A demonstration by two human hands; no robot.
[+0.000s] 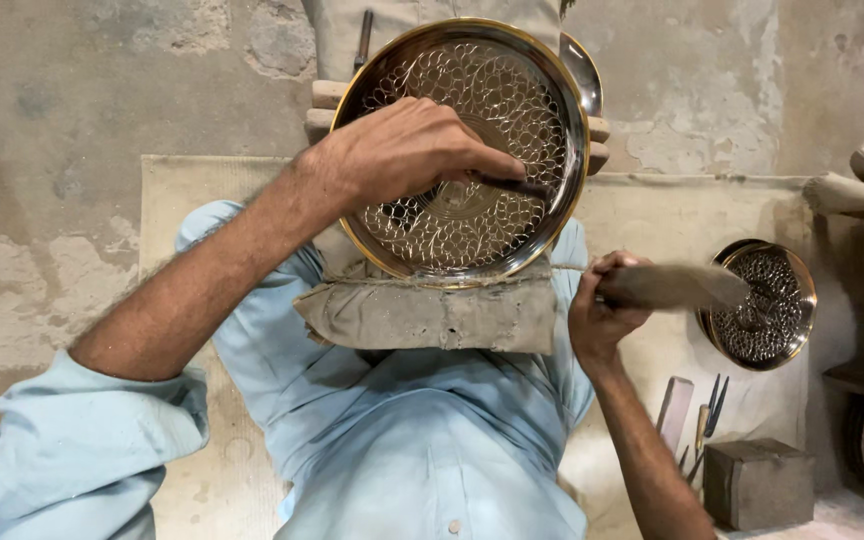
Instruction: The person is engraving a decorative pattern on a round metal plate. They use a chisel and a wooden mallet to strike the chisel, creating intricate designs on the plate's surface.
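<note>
Soft, even daylight, moderately bright, faint shadows under the forearms, sharp glints on the engraved brass plate (467, 150), motion blur on the hammer (677, 287) in the right hand (602, 310), focus crisp centrally, slight wide-angle stretching at edges

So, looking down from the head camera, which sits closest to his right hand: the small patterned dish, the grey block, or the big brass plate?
1. Big brass plate, just left of the right hand.
2. Small patterned dish, to its right.
3. Grey block, lower right.

The round plate (472, 150) is glossy, brass-rimmed metal with a hammered pattern; the pad (427, 315) beneath it is coarse, dusty matt cloth.
</note>
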